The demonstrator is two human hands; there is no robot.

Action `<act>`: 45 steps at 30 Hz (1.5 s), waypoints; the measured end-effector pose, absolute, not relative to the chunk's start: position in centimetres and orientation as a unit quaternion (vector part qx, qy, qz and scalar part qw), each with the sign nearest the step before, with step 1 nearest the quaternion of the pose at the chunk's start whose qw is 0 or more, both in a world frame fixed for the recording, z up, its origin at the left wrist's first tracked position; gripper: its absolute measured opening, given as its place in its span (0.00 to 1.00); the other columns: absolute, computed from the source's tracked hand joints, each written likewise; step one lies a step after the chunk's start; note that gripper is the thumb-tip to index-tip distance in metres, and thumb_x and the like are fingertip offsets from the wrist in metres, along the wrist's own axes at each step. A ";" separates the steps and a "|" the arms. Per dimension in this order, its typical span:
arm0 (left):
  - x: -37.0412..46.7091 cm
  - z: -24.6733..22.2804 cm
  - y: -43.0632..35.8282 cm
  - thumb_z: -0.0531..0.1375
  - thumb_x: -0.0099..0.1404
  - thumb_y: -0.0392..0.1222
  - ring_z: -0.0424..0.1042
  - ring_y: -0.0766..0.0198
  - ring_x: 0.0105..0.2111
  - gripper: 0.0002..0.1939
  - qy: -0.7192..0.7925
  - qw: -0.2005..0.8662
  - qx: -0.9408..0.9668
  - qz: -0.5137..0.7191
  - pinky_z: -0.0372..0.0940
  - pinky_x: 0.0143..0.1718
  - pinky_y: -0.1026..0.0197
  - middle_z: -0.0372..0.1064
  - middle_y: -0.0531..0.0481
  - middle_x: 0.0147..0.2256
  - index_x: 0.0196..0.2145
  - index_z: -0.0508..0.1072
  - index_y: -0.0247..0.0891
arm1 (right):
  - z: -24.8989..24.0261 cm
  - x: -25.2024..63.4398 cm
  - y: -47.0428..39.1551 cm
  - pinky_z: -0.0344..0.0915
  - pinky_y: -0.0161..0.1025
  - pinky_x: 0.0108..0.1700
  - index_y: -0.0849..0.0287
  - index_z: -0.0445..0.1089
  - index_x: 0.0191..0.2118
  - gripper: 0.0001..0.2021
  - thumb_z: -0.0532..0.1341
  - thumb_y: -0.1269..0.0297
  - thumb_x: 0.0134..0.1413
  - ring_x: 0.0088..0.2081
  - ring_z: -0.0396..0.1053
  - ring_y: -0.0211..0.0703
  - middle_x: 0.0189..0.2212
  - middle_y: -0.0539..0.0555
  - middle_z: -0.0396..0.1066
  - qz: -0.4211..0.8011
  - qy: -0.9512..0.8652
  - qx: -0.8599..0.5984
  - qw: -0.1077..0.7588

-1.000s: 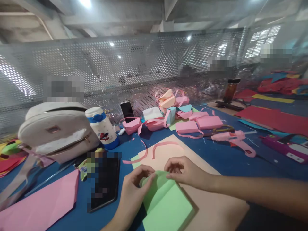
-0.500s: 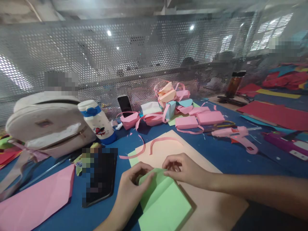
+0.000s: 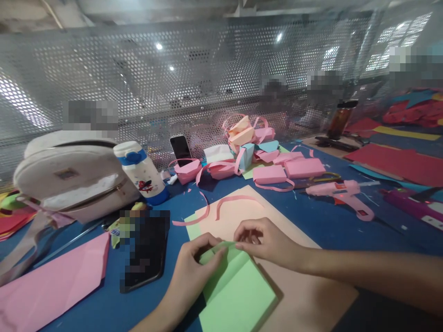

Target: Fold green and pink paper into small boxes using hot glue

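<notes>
Head view, starting at the far left: a pale backpack leans on the blue table in front of a perforated metal screen, with a folded pink sheet lying nearer the person. Just beside the bag stands a white bottle with a blue lid and base, tilted in the picture; in front of it are a small yellow-green wrapper and a dark phone, partly blurred out. Next comes the left hand, its thumb and fingers clamped on the upper left edge of a folded green paper, which sits at the bottom centre, overlapping a stack of peach sheets. Farther back, a smaller phone stands upright behind a pink paper bag. Curled pink strips lie at the far end of the stack. The right hand has thumb and fingertips together on the green paper's top edge, close to the left hand's fingers. Beyond it rest two pink paper boxes. To the right lie a pink glue gun, a dark-topped jar, red sheets and a purple object.
</notes>
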State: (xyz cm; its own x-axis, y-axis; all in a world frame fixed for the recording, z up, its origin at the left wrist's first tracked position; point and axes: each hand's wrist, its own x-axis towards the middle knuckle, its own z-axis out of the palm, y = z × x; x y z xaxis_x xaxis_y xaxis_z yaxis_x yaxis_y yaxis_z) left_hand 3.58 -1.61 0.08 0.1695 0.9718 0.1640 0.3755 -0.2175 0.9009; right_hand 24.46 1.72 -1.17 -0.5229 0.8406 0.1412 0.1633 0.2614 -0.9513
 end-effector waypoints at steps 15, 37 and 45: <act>3.8 0.1 -1.7 0.62 0.57 0.45 0.66 0.65 0.25 0.13 0.515 0.405 0.646 0.392 0.60 0.27 0.67 0.67 0.52 0.22 0.20 0.68 0.37 | -0.6 24.5 1.5 0.57 0.33 0.29 0.60 0.74 0.33 0.07 0.64 0.62 0.56 0.26 0.60 0.36 0.29 0.51 0.73 0.479 -0.724 -0.356 0.346; 4.0 0.3 -1.8 0.62 0.57 0.47 0.63 0.65 0.26 0.14 0.524 0.423 0.639 0.373 0.58 0.29 0.66 0.65 0.53 0.22 0.20 0.67 0.36 | -0.8 24.5 1.6 0.57 0.34 0.29 0.60 0.75 0.33 0.08 0.65 0.60 0.55 0.26 0.62 0.36 0.28 0.51 0.73 0.485 -0.713 -0.362 0.354; 3.7 0.2 -1.8 0.61 0.58 0.47 0.63 0.65 0.26 0.14 0.525 0.418 0.644 0.367 0.57 0.29 0.66 0.65 0.53 0.23 0.21 0.67 0.36 | 0.0 24.7 1.4 0.57 0.36 0.32 0.59 0.67 0.31 0.09 0.59 0.60 0.61 0.28 0.62 0.38 0.26 0.49 0.67 0.511 -0.693 -0.338 0.380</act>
State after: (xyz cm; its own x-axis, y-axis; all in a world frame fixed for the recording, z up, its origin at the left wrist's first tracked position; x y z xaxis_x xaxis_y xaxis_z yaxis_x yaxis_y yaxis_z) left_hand 3.67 -1.80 0.15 0.1796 0.9831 0.0343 0.3699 -0.0998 0.9237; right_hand 24.67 1.40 0.00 -0.4825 0.8570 0.1809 0.0798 0.2487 -0.9653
